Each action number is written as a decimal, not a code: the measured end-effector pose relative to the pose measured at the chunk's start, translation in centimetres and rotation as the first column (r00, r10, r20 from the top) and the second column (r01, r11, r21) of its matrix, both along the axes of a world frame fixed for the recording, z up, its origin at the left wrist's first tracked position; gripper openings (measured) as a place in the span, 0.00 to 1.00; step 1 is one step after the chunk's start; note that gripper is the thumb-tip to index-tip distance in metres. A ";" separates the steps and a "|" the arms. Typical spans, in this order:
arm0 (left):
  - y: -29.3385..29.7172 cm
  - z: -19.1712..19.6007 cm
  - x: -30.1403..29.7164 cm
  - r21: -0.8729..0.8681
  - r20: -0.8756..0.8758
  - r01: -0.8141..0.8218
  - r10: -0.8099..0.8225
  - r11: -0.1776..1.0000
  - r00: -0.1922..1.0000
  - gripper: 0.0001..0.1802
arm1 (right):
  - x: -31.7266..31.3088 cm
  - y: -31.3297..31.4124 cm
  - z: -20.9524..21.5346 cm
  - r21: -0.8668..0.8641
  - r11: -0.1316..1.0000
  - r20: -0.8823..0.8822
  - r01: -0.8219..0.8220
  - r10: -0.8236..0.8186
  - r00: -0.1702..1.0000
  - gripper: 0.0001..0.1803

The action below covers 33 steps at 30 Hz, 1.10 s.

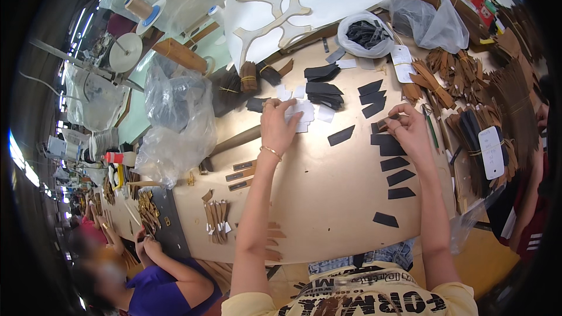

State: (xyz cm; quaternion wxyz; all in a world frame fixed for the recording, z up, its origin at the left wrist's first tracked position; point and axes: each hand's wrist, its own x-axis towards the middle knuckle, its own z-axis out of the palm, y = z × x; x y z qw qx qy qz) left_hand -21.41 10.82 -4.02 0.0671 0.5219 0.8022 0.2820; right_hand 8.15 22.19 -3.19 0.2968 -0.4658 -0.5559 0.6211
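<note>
Left hand (277,124) lies palm-down, fingers spread on white paper slips (301,111); right hand (410,131) curls, pinching a small brown piece (383,123) above flat black strips (391,151)

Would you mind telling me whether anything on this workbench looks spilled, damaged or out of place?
Nothing stands out. The left hand rests on white paper slips, the right hand holds a small dark piece, and black cut pieces lie in a loose column beside it.

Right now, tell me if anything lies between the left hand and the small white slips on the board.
Nothing visible does. The left hand already rests with its fingers on the pile of white slips. The black pieces lie just beyond the pile, not between.
</note>
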 end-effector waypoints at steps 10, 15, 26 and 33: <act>-0.5 4.7 4.3 0.169 0.523 -0.013 -0.079 0.985 0.848 0.07 | 0.0 -0.2 -0.3 0.054 0.998 -0.026 0.014 -0.013 1.000 0.07; 3.3 4.5 9.9 -0.078 0.735 0.232 -0.101 0.970 0.671 0.14 | 0.0 -0.1 -0.3 0.048 0.999 0.013 -0.023 0.022 1.000 0.06; 6.4 1.9 12.3 -0.180 0.480 0.209 -0.100 0.961 0.871 0.10 | 0.1 -0.4 1.0 0.089 0.995 0.146 -0.052 0.039 0.988 0.08; 6.4 1.7 12.5 -0.138 0.414 0.230 -0.154 0.963 0.897 0.10 | 0.5 -2.5 1.7 0.328 0.922 0.174 -0.206 0.155 0.972 0.22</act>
